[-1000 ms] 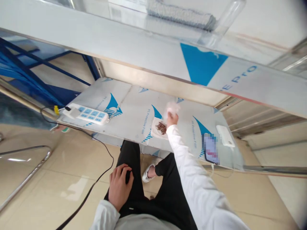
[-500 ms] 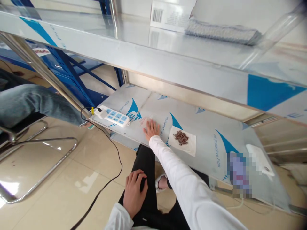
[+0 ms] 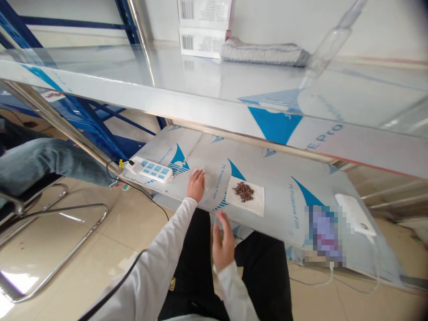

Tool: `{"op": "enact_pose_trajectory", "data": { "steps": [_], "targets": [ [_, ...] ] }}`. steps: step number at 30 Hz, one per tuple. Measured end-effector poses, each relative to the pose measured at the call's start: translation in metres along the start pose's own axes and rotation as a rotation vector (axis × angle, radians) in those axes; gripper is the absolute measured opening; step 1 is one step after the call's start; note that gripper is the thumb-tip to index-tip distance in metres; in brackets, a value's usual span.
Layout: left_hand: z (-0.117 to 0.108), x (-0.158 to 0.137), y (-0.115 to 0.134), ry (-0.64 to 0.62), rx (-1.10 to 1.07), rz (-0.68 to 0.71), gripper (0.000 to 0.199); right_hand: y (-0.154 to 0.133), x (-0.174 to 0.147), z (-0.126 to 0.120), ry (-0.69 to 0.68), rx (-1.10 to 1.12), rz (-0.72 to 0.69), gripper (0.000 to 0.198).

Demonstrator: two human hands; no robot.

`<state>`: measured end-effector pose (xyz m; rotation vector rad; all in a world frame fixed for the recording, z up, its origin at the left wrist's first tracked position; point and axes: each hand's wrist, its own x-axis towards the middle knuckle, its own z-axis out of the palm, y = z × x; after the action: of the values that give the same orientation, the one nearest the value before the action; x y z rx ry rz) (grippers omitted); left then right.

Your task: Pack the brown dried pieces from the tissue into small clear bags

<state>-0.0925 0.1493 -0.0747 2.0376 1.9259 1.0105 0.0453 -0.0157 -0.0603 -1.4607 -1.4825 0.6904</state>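
Observation:
My left hand (image 3: 196,185) rests on the lower metal shelf (image 3: 214,154), its fingers closed at the edge of a small clear plastic bag (image 3: 193,171) that is mostly hidden beneath it. In front of the shelf's near edge, above my lap, my right hand (image 3: 224,245) is empty, thumb and fingers apart. To the right of the left hand, a heap of small brown metallic pieces (image 3: 244,191), perhaps screws, lies on a white paper sheet (image 3: 257,206). A white power strip (image 3: 156,170) with blue sockets lies left of the hand.
Low overhead runs an upper shelf (image 3: 133,87) with white boxes (image 3: 200,42) and a folded grey cloth (image 3: 264,52). At the right are a white device (image 3: 354,213) with a cable and a blurred-out object (image 3: 324,236). A seated person's leg (image 3: 67,160) and metal chair (image 3: 60,238) are left.
My right hand has left the lower shelf and drawn back over my lap. My left hand has risen from my thigh to the plastic bag. The view has shifted slightly.

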Motion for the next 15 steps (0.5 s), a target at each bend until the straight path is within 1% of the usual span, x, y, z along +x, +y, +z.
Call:
{"op": "enact_pose_trajectory", "data": {
  "steps": [2,4,6,9,12,15],
  "targets": [
    [0.017,0.01,-0.015,-0.018,0.055,-0.026,0.037,-0.007,-0.043,-0.025,-0.016,0.066,0.059,0.031],
    [0.028,0.008,-0.029,-0.028,0.113,-0.061,0.045,-0.014,-0.067,-0.045,-0.025,0.105,0.08,0.027],
    [0.033,0.001,-0.038,-0.039,0.165,-0.079,0.054,-0.02,-0.072,-0.06,-0.032,0.123,0.078,0.026],
    [0.037,-0.007,-0.043,-0.062,0.223,-0.076,0.066,-0.024,-0.066,-0.074,-0.021,0.142,0.098,0.027],
    [0.038,-0.008,-0.042,-0.089,0.263,-0.067,0.078,-0.028,-0.065,-0.077,0.034,0.186,0.161,0.025],
    [0.036,-0.005,-0.039,-0.116,0.296,-0.071,0.086,-0.031,-0.072,-0.07,0.04,0.234,0.185,0.023]
  ]
}}
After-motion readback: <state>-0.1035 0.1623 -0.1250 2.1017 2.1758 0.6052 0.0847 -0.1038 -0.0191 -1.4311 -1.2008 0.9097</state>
